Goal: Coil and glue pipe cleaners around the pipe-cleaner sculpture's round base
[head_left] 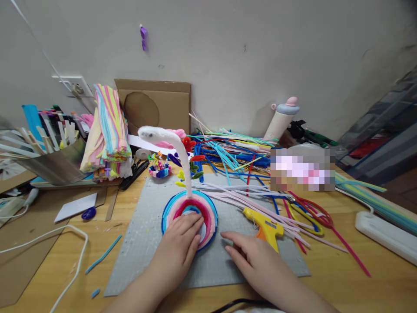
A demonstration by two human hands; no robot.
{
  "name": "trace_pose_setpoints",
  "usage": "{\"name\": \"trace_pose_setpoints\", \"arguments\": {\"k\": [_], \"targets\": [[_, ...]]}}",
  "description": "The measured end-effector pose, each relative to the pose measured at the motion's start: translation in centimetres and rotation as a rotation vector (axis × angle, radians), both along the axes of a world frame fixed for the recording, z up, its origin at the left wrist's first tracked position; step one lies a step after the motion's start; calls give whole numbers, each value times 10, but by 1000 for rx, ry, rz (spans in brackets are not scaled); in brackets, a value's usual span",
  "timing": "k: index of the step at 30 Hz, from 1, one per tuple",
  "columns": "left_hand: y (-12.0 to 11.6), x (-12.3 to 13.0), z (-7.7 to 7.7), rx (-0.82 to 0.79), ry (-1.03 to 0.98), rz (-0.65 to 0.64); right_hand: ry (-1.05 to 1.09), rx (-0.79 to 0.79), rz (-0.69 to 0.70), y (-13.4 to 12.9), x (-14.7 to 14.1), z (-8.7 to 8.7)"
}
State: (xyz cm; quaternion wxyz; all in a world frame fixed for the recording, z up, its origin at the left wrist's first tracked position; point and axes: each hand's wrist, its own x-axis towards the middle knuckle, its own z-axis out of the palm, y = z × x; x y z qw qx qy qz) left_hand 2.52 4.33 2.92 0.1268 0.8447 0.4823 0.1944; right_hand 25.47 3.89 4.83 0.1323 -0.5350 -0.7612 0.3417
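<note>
The round base looked soft and fuzzy, its coiled bands matt, and the white stem rising from it had the same plush nap. Beneath lay a matt grey mat on a counter of smooth, grained wood. The glue gun was smooth plastic, the container sheeny metal, the upright board dull brown cardboard, the wall flat and matt.

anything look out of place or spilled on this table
Nothing looks spilled. Slightly out of place: a blue strip and a short blue offcut lie loose on the wooden table, left of the grey mat, away from the piled strips at the back.
</note>
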Motion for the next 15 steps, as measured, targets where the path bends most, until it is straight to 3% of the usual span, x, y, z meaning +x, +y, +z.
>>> {"name": "trace_pose_setpoints", "arguments": {"k": [7, 15], "targets": [[-1, 8, 4, 150, 255, -48, -1, 8, 9, -1, 0, 1], [-3, 10, 9, 130, 249, -44, 76, -15, -21, -3, 2, -3]]}}
